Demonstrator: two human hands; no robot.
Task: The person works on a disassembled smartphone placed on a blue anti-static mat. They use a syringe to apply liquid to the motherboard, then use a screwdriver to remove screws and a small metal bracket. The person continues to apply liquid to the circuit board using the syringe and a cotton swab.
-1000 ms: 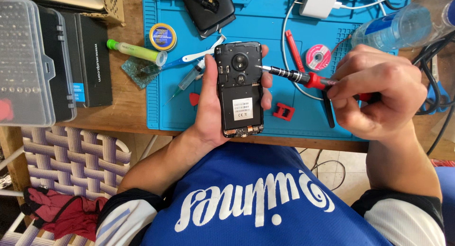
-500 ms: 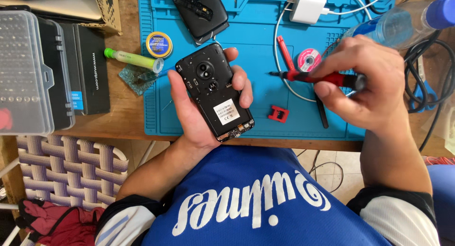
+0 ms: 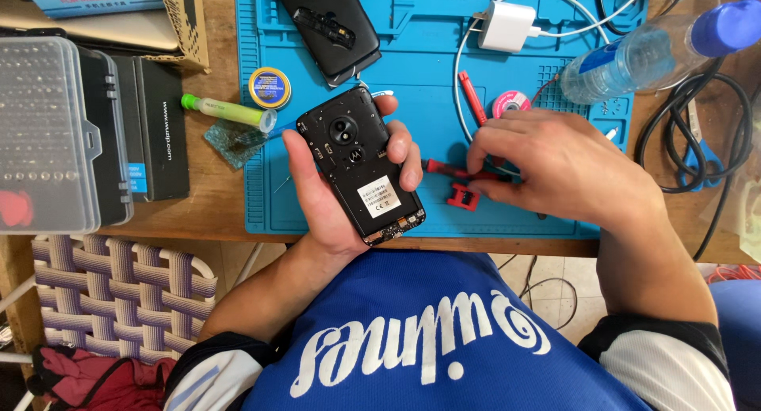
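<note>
My left hand grips a black phone with its back cover off, held tilted over the front edge of the blue work mat. My right hand rests low on the mat with its fingers closed on a red-handled screwdriver, whose shaft points left toward the phone. A small red plastic piece lies on the mat just under the fingers. The screwdriver's tip is apart from the phone.
A black phone back cover lies at the mat's top. A white charger, a clear water bottle, a round tin, a green tube, a clear bit case and black cables surround the mat.
My right hand has lowered the screwdriver from above the mat down onto it. My left hand has tilted the phone and kept hold of it.
</note>
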